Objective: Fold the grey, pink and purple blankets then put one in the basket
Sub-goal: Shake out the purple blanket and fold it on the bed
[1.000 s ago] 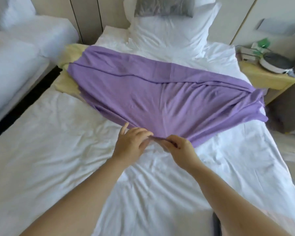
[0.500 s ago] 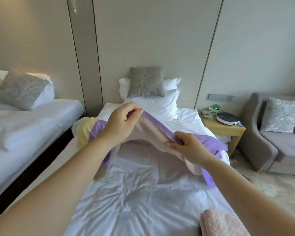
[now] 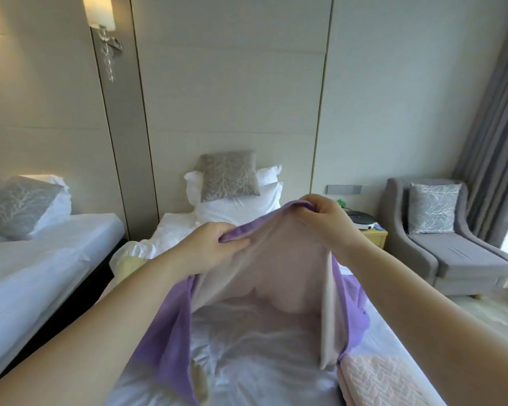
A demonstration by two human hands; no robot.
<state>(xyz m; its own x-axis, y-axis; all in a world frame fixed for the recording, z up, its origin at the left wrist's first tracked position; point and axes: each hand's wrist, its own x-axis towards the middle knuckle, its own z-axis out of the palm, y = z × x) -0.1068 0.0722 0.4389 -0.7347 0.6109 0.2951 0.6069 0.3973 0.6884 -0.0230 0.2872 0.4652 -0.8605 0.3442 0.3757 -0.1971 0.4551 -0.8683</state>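
The left hand (image 3: pixel 214 247) and right hand (image 3: pixel 324 219) are each pinching the purple blanket's (image 3: pixel 165 341) top edge, lifting it above the bed (image 3: pixel 247 347). It is looking soft, light and floppy; corners are suiting grips best. A pink blanket (image 3: pixel 381 379) is lying near right, crowding that side.

Soft daylight from right; edges warped, blurry.

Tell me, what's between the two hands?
In the head view, a raised stretch of the purple blanket spans from left hand to right hand.
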